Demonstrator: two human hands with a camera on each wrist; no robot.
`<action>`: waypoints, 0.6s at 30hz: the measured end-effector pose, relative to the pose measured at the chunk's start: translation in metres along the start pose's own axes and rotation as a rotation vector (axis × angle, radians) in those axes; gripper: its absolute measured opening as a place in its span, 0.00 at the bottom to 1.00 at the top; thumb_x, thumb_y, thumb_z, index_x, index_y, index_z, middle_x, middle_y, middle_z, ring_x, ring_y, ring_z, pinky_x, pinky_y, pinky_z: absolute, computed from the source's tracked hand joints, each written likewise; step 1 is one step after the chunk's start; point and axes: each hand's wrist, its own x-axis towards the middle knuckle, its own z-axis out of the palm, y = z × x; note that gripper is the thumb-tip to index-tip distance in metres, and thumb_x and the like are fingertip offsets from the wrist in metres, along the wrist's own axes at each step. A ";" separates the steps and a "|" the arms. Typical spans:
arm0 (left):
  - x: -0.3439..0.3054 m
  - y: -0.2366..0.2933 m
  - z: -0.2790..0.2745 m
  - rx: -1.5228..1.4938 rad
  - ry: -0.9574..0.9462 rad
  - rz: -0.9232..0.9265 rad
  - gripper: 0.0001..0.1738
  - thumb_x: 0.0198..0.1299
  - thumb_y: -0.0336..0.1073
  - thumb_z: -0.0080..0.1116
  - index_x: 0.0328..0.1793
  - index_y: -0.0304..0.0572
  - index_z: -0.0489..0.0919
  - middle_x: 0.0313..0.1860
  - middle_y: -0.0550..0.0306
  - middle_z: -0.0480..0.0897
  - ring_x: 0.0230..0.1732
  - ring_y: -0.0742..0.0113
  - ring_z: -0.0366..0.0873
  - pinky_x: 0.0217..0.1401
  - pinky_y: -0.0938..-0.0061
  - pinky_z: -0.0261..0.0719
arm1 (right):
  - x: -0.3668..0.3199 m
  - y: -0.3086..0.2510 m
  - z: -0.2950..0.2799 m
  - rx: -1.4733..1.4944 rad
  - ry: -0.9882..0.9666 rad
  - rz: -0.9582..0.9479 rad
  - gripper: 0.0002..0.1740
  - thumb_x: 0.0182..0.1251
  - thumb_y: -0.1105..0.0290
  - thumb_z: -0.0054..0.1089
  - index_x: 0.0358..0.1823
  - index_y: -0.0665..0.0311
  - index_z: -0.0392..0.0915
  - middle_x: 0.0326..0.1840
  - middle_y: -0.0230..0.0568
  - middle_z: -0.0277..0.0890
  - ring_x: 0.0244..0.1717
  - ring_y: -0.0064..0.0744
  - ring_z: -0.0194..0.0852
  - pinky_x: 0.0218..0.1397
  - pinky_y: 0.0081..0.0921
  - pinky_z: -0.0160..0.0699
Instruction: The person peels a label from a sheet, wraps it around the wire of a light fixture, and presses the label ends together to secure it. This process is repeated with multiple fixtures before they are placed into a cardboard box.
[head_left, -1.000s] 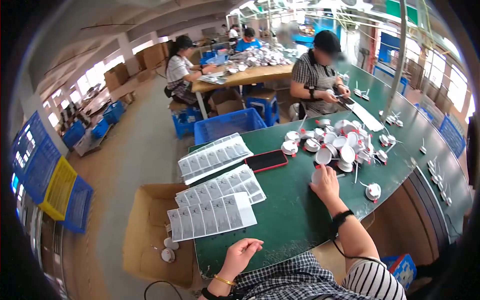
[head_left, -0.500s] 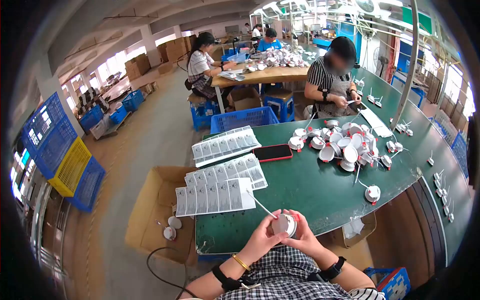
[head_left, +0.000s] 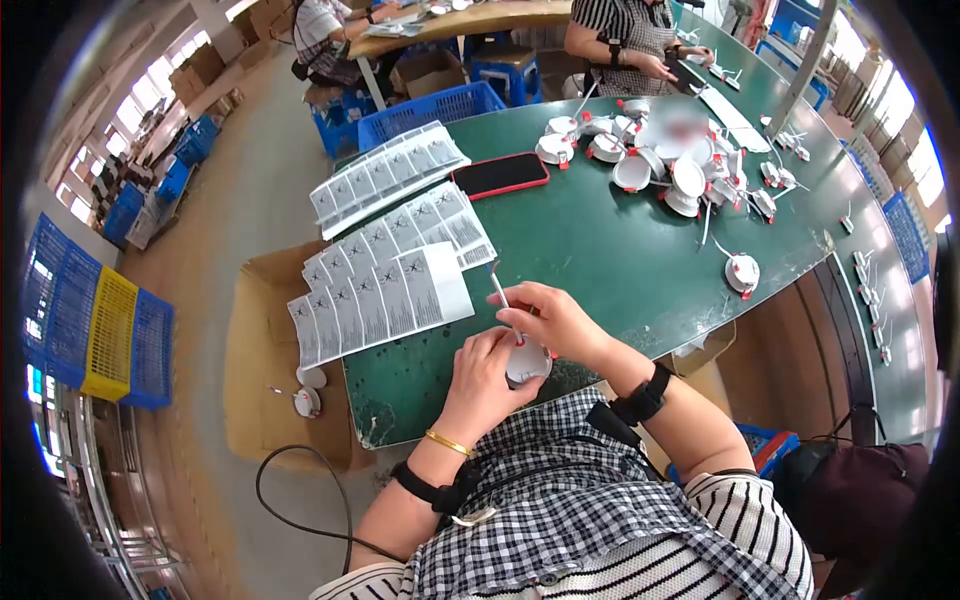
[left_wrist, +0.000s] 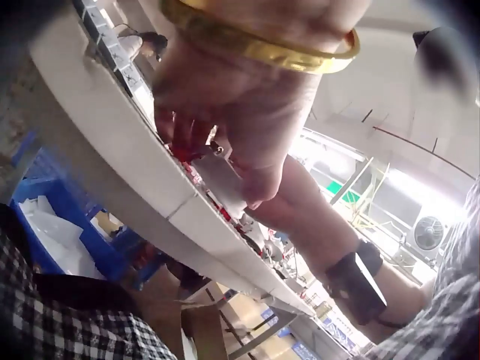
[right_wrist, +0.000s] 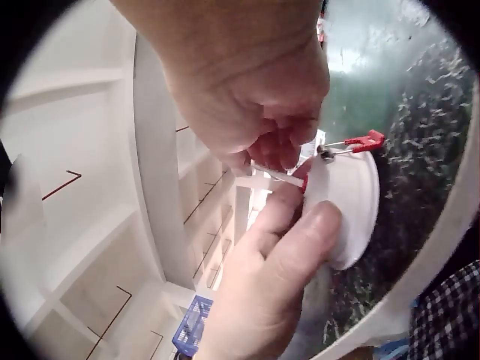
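The left hand grips a round white lamp by its rim above the near edge of the green table. In the right wrist view the lamp shows a red-tipped spring clip, and the left thumb lies on its side. The right hand pinches the white cable that rises from the lamp; in the right wrist view its curled fingers hold the cable close to the red base. The left wrist view shows the lamp only partly, behind the left hand.
Printed label sheets lie left on the table, beside a red-edged phone. A heap of white lamps is at the back, one lamp at the right. A cardboard box stands left; another person works opposite.
The right hand first reached to the heap, then both hands held a lamp near the front edge. Now the right hand has moved onto its cable, and the head view has tilted down.
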 end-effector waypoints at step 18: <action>0.003 -0.008 -0.002 0.005 -0.080 -0.054 0.32 0.44 0.47 0.71 0.54 0.44 0.73 0.53 0.53 0.74 0.56 0.52 0.70 0.56 0.58 0.66 | -0.002 -0.021 -0.003 -0.127 0.148 -0.433 0.06 0.66 0.73 0.57 0.35 0.69 0.79 0.32 0.42 0.77 0.33 0.36 0.78 0.38 0.28 0.77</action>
